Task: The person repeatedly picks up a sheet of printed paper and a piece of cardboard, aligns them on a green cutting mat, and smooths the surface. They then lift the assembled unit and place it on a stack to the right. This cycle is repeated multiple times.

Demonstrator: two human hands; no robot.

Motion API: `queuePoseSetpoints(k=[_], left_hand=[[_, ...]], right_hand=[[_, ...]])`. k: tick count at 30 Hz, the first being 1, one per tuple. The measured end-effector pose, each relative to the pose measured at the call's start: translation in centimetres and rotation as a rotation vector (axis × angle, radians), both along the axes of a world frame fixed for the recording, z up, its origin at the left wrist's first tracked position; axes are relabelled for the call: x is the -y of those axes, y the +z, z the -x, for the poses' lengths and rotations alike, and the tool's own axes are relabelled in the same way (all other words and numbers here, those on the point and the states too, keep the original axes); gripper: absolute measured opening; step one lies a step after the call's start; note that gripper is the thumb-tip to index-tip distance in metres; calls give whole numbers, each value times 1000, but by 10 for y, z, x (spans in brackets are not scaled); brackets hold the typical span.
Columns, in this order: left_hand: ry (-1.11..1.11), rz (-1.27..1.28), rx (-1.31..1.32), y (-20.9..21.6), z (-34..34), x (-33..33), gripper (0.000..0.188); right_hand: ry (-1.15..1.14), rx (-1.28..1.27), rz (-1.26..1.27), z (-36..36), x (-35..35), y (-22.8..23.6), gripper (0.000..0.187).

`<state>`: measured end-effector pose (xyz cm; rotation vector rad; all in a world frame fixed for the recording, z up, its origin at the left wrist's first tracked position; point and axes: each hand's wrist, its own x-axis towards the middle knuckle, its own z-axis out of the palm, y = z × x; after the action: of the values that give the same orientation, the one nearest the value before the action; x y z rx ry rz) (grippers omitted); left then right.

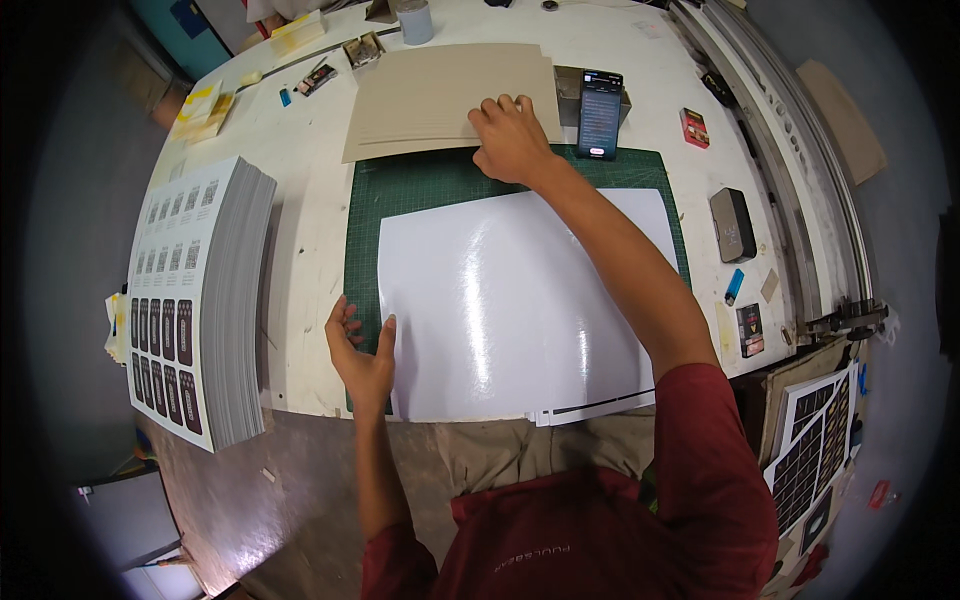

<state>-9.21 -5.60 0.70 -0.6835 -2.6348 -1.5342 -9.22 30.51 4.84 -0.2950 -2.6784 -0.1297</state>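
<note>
Printed stack [205, 310]: 9 o'clock of white sheet [520, 310]; strip of white tabletop [308, 240] between stack and green mat [425, 182].
Left hand [362, 362]: 8 o'clock, fingers parted, grip released; thumb at sheet's left edge, contact unclear.
Small open box [363, 50]: 11 o'clock; contents indistinct.
Cardboard sheets [440, 95]: 11 o'clock, overlapping mat's far edge.
Right hand [512, 138]: 12 o'clock, curled at cardboard's near edge; cannot tell if grasping.

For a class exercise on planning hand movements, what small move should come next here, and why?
Probably the right hand should draw the top brown board toward the white sheet: it is over the board's near edge, while the left hand is open at the sheet's left edge.
</note>
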Motion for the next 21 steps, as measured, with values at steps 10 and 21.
queuePoseSetpoints(k=[10,21], left_hand=[[-95,-74,45,14,-20,-16,59],[-133,-83,56,18,-41,-13,59]], right_hand=[[-5,-127,-42,-28,24,-3,31],[29,-99,-190,-19,12,-2,21]])
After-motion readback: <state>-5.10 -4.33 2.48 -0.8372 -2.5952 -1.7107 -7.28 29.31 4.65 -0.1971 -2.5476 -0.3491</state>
